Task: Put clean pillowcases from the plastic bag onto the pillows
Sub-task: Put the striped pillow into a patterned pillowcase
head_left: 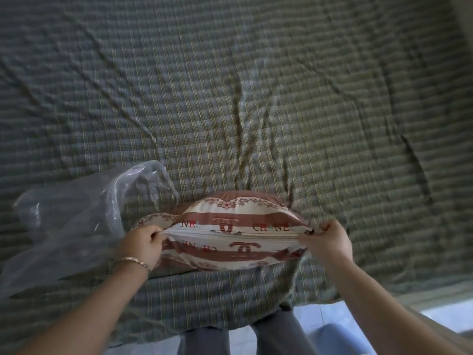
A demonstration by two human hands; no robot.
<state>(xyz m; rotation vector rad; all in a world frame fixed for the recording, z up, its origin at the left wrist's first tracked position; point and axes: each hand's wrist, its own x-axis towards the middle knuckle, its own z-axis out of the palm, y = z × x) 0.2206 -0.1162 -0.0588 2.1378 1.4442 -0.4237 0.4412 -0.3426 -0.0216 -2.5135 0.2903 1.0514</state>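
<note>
Pillow [238, 226] stretched between left hand [143, 243] and right hand [330, 239].

One pillow [230, 221], one plastic bag [76, 213], one bedsheet [230, 98], one left hand [142, 245], one right hand [330, 239].

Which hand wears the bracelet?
The left hand: a gold bracelet circles its wrist, and it grips the pillowcase end nearest the plastic bag. The right hand, gripping the other end, has a bare wrist.

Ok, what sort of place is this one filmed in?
Probably a bedroom. A green checked bedsheet fills the view, the left hand and right hand grip a patterned pillow near its edge, and pale floor tiles show below.
</note>
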